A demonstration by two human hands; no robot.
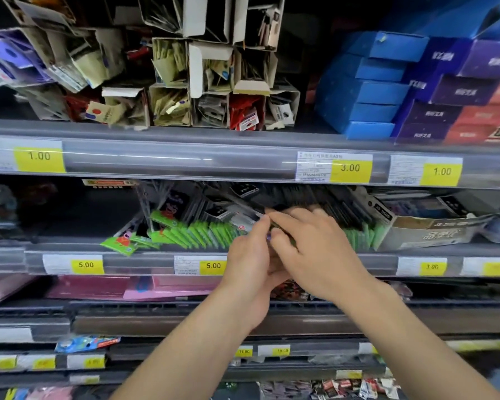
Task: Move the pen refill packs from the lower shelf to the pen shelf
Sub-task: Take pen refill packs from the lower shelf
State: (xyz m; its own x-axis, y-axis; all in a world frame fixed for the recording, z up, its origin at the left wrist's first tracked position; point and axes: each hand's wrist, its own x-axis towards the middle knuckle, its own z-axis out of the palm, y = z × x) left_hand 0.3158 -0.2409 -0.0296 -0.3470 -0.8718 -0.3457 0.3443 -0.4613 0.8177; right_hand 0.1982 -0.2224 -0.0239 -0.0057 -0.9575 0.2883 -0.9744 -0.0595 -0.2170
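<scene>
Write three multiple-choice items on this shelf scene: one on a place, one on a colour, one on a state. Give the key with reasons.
1. Where are both hands working?
A. Top shelf of boxes
B. Middle shelf, at the row of packs
C. Bottom shelf

2. What colour are the packs lined along that shelf's front?
A. Green
B. Orange
C. White

3. How are the left hand's fingers?
A. Spread flat
B. Pinching something
C. Hanging idle

Key: B, the left hand and right hand meet there; A, green packs; B, fingertips pinch together on a pack among them.

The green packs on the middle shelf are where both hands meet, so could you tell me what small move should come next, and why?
Probably lift out the few green packs the fingers are working on. Both the left hand and the right hand are already at that row, though what they hold is hidden.
</scene>
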